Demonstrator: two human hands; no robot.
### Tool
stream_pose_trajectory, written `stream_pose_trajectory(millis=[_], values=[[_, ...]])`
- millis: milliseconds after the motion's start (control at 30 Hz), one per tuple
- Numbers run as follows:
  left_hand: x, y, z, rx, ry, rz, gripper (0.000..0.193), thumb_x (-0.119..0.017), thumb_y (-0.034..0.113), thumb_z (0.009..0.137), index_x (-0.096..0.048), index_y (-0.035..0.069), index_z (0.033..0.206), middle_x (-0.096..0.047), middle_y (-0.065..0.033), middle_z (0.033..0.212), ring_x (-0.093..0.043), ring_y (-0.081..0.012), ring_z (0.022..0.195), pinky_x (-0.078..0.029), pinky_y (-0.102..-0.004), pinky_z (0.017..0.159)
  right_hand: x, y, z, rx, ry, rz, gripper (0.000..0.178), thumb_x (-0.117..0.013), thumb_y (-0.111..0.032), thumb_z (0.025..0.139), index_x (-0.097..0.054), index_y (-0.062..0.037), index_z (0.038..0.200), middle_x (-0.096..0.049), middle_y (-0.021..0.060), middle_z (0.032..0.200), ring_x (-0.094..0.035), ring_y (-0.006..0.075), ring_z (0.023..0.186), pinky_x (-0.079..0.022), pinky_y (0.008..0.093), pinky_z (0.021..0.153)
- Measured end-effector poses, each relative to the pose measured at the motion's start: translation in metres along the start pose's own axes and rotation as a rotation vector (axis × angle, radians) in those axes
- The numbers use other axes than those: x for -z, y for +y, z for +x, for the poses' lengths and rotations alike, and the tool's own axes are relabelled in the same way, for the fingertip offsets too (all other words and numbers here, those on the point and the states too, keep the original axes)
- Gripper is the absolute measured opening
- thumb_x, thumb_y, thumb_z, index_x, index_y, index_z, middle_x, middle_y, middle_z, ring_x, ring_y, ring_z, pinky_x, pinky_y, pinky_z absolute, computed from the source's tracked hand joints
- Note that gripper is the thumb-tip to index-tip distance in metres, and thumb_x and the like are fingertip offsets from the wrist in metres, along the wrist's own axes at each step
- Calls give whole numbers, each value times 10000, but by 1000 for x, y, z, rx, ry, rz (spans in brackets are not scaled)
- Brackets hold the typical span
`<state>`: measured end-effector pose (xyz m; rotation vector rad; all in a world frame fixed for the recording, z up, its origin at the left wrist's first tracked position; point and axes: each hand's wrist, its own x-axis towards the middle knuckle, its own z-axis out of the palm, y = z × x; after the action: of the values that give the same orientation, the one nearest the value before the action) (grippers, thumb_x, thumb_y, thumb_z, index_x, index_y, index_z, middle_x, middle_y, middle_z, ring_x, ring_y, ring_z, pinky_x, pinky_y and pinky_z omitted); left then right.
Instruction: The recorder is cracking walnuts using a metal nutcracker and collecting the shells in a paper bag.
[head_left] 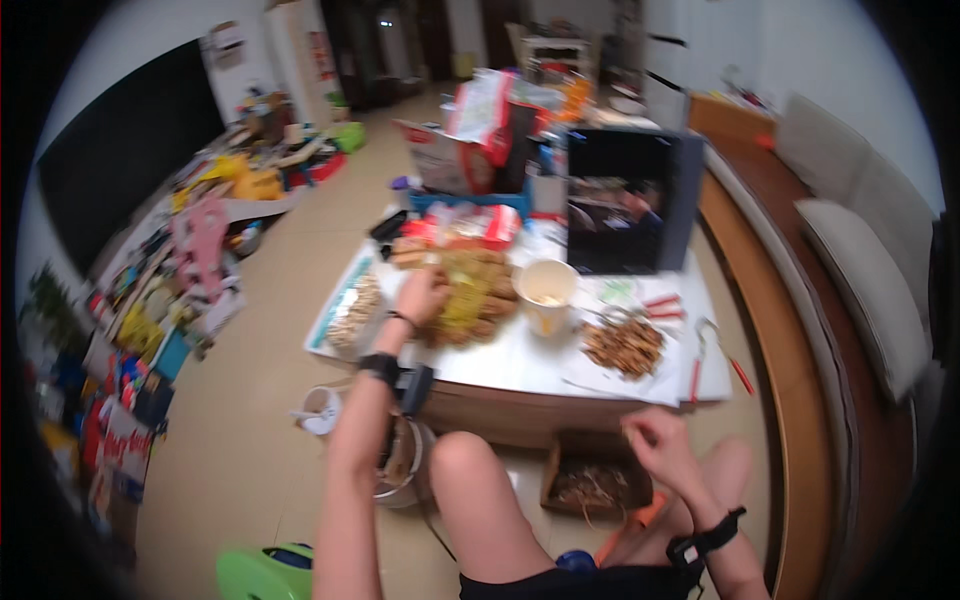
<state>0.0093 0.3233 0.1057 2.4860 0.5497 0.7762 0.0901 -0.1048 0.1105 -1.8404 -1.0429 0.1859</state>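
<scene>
My left hand (425, 292) reaches over the white table to the left side of a heap of brown pieces (492, 300) lying with yellow netting (462, 285). Its fingers look pinched together, but blur hides what is in them. Above an open cardboard box (560, 470) holding thin brown scraps (590, 485), my right hand (662, 445) is raised with thumb and fingertips together. Anything between those fingertips is too small to make out. A white cup (548, 300) stands right of the heap. Beside it, small brown bits (624, 346) are piled on white paper (590, 380).
A clear pack of beige pieces (355, 315) lies at the table's left edge. Behind are a blue basket (470, 203) of bags and an upright screen (620, 210). Below stand a bin (408, 485) and a white cup-like container (320, 408). A wooden sofa (765, 350) borders the right.
</scene>
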Motion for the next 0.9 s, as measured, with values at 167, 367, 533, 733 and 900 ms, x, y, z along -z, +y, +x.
stream_pose_trajectory(millis=[167, 367, 533, 733, 900], values=[[26, -3, -9, 165, 28, 39, 261, -554, 232, 834, -548, -20, 899, -622, -140, 747, -595, -208, 674, -461, -314, 613, 54, 33, 24, 118, 451, -430, 148, -564, -39, 744, -559, 4, 886, -555, 167, 848, -547, 327, 792, -442, 376, 711], [65, 14, 0, 184, 35, -698, 305, -471, 247, 895, -530, 9, 1076, -606, -54, 962, -581, -128, 818, -455, -239, 713, 90, 88, 44, -127, 510, -908, 333, -548, -247, 768, -526, 20, 966, -523, 219, 948, -503, 371, 904, -411, 420, 785], [47, 148, -72, 225, -360, -1147, 372, -443, 264, 895, -486, 3, 1155, -555, -95, 1074, -557, -175, 937, -418, -294, 850, 111, 129, 44, -384, 307, -785, 255, -444, -195, 809, -520, 28, 906, -568, 264, 819, -558, 406, 791, -427, 479, 687], [-75, 218, -178, 818, -861, -1578, 332, -457, 134, 891, -457, -15, 1187, -541, -90, 1072, -534, -152, 939, -434, -232, 837, 92, 85, 15, -273, 433, -423, 237, -441, -189, 837, -502, 26, 759, -522, 195, 601, -542, 287, 586, -408, 398, 551], [-146, 213, -199, 878, -699, -1877, 386, -412, 258, 909, -488, -36, 1147, -561, -130, 1021, -526, -144, 877, -439, -237, 810, 39, 36, -55, -322, -2, -28, 407, -651, -364, 724, -485, 5, 688, -485, 113, 544, -463, 177, 492, -375, 321, 477]])
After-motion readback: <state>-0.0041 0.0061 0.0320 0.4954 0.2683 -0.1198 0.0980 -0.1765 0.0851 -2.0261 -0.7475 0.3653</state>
